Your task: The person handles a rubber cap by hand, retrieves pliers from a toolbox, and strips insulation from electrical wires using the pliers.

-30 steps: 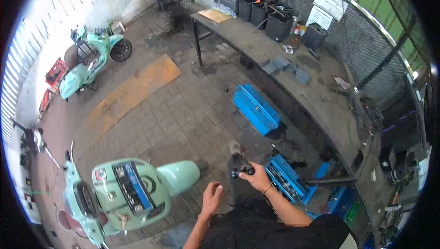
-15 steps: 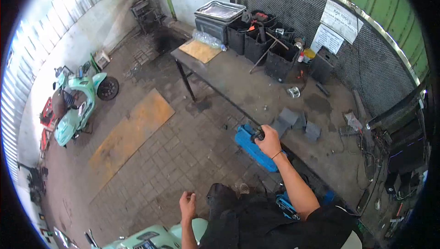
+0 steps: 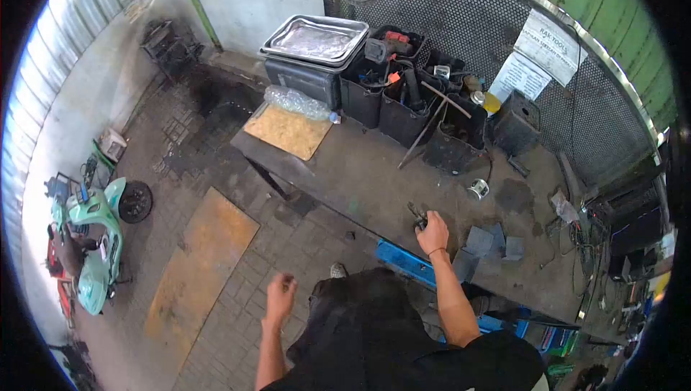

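Note:
My right hand (image 3: 432,233) is closed around a small dark metal part (image 3: 417,212), above the front of the workbench (image 3: 360,168). The part's exact kind is hard to make out, and my fingers cover some of it. Just right of that hand, several grey flat pieces (image 3: 496,240) lie on the bench top. Below the front edge of the bench is a long blue case (image 3: 405,262). My left hand (image 3: 278,297) hangs over the paved floor with loosely curled fingers, and I see nothing in it.
Black bins of tools (image 3: 403,114) line the back of the bench beside stacked metal trays (image 3: 317,38). A plastic bottle (image 3: 299,103) lies near a tan board (image 3: 288,132). An open tin (image 3: 478,189) stands further right. A mint scooter (image 3: 97,240) is parked left.
My right hand, with the dark part, has gone from over the blue case to above the bench top. My left hand has risen slightly, and the view has shifted towards the bench.

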Tool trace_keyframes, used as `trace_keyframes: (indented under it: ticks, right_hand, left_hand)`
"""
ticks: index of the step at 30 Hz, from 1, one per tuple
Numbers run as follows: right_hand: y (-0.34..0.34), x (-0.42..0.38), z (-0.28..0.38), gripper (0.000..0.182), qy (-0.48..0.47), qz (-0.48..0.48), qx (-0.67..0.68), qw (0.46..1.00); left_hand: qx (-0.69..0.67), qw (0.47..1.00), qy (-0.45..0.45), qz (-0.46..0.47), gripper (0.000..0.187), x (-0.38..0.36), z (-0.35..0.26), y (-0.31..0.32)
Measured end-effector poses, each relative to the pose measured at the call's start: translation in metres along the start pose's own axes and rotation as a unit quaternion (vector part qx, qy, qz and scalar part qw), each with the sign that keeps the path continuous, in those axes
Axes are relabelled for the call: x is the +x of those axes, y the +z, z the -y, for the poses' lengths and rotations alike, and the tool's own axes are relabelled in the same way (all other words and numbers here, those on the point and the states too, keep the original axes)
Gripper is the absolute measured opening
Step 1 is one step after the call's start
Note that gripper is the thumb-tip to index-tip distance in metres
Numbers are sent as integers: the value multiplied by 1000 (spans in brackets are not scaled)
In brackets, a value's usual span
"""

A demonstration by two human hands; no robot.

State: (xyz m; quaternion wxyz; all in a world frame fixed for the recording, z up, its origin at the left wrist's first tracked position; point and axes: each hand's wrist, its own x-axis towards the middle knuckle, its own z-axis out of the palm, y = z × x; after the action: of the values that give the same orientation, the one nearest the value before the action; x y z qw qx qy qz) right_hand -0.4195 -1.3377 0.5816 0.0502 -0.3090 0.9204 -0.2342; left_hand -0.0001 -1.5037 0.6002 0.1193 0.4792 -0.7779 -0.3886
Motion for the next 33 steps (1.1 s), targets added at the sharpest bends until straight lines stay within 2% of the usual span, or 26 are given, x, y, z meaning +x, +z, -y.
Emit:
trace_keyframes:
  ticks: [3, 5, 7, 10, 12, 14, 15, 17, 18, 19, 21, 23, 24, 26, 27, 29, 31, 33]
  right_hand:
    - [5, 1, 6, 43, 55, 24, -7, 998]
    - [-1, 1, 12, 43, 99, 50, -17, 994]
    - [-9, 8, 23, 45, 91, 14, -16, 996]
    - [-18, 16, 39, 40, 101, -97, -8, 990]
    - [-13, 35, 42, 38, 93, -94, 45, 990]
    - [-14, 62, 53, 34, 33, -108, 114, 987]
    - [-16, 76, 58, 34, 43, -112, 116, 986]
    - [-14, 99, 73, 36, -1, -30, 153, 988]
    - [-24, 113, 89, 39, 9, 21, 153, 988]
    - [-20, 121, 94, 39, 27, 20, 161, 986]
    - [-11, 136, 99, 43, -18, 92, 163, 982]
    - [1, 145, 101, 43, -23, 95, 186, 978]
    - [4, 150, 105, 44, -19, 125, 198, 972]
    - [5, 160, 107, 45, 1, 198, 206, 958]
    - [6, 163, 106, 45, 9, 200, 212, 956]
    - [6, 166, 101, 44, 2, 226, 215, 950]
    - [15, 161, 89, 45, 14, 212, 207, 955]
    - [11, 159, 80, 47, 26, 198, 195, 960]
  left_hand:
    - [57, 996, 70, 27, 21, 93, -27, -56]
    - [46, 994, 96, 23, 20, 150, -42, -77]
    - [32, 992, 122, 16, 20, 204, -59, -86]
    - [25, 984, 178, 2, 21, 249, -89, -84]
    - [5, 984, 178, 20, 21, 272, -101, -65]
    - [-57, 986, 147, 56, 21, 296, -120, -37]
    - [-53, 985, 152, 65, 21, 307, -134, -22]
    - [-48, 970, 195, 135, 20, 324, -172, -7]
    - [-34, 968, 196, 151, 20, 332, -194, -4]
    - [-33, 960, 217, 173, 16, 342, -219, 0]
    - [-23, 949, 239, 203, 13, 369, -261, 9]
    - [-28, 929, 316, 190, 10, 395, -292, 21]
    - [-22, 927, 317, 200, 10, 409, -309, 27]
    - [19, 898, 407, 167, 9, 434, -340, 39]
    - [23, 897, 404, 176, 9, 443, -353, 47]
    - [22, 865, 483, 135, 11, 458, -376, 65]
    - [33, 864, 478, 155, 13, 465, -393, 84]
    - [29, 825, 517, 224, 14, 467, -409, 107]
